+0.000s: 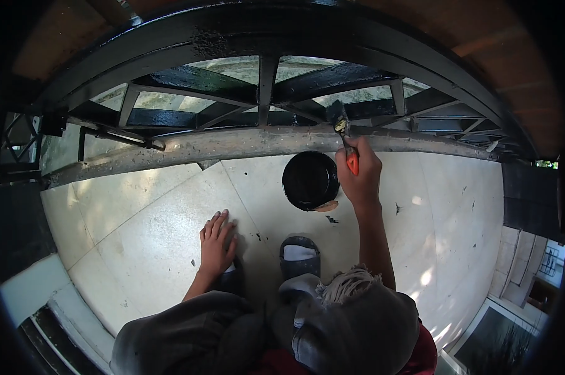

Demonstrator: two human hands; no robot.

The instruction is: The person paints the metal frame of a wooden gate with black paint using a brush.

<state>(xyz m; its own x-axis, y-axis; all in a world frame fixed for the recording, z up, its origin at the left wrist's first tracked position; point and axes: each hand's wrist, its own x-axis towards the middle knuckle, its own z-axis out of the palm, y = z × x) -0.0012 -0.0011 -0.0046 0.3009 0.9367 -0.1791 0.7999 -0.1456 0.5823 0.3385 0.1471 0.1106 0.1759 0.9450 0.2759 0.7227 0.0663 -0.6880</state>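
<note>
My right hand point(361, 172) is wrapped round the orange-red handle of a paintbrush point(339, 119). Its dark, paint-covered bristles point up and overlap the lower bars of a black metal gate point(329, 81). Just left of that hand, a round tub of black paint point(310, 181) stands on the pale tiled floor point(163, 225). A small tan piece point(327, 206) shows at the tub's lower rim. My left hand point(216, 240) is held low over the tiles in front of my left foot, fingers stretched out and holding nothing.
A concrete ledge point(232, 144) runs along the foot of the gate. Dark paint spots point(332, 219) mark the tiles near the tub. My sandalled right foot point(300, 255) is close below it. A black rod with a bent end point(123, 137) sticks out at the gate's left.
</note>
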